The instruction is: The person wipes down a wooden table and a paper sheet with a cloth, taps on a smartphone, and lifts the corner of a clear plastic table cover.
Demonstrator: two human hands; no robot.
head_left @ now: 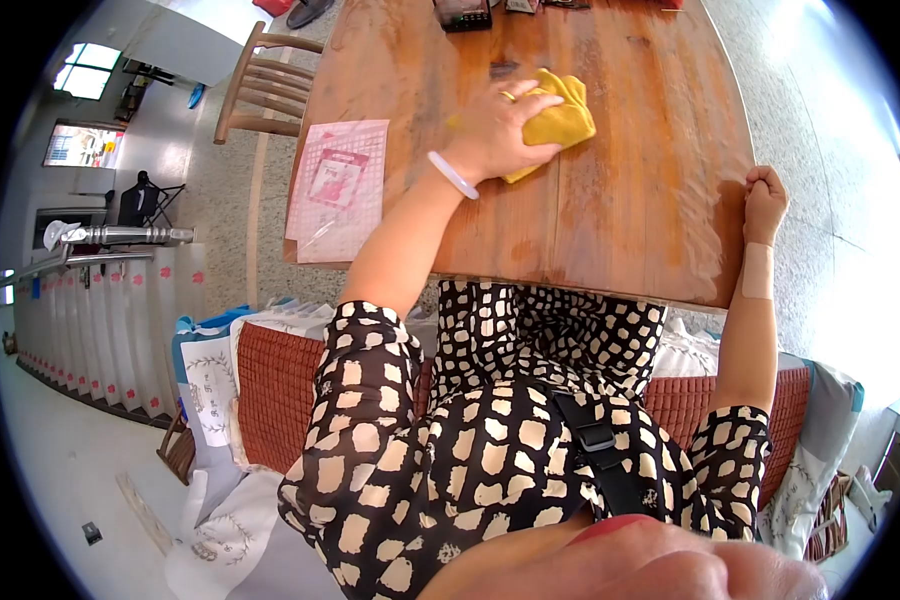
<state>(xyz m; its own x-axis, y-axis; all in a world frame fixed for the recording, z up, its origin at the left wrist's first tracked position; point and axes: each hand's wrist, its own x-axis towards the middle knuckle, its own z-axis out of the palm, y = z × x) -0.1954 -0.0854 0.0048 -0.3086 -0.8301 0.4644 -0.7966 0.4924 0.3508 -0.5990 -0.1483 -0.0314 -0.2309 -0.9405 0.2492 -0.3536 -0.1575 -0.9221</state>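
Observation:
My left hand (505, 130), with a ring and a pale bracelet (453, 175) on the wrist, presses a folded yellow cloth (560, 122) onto the wooden table (610, 200). Its fingers and thumb lie over the cloth's left part. At the table's right edge my right hand (766, 200) is closed, knuckles up. What its curled fingers hold, if anything, is hidden. Wrinkled clear film (705, 245) covers the table's near right corner, close to that hand. A patch (757, 270) is on my right wrist.
A pink-and-white printed sheet (340, 185) lies at the table's left side. A dark device (462, 14) and small packets (522, 5) sit at the far edge. A wooden chair (268, 85) stands left of the table. Behind me is a seat with reddish-brown mats (275, 395).

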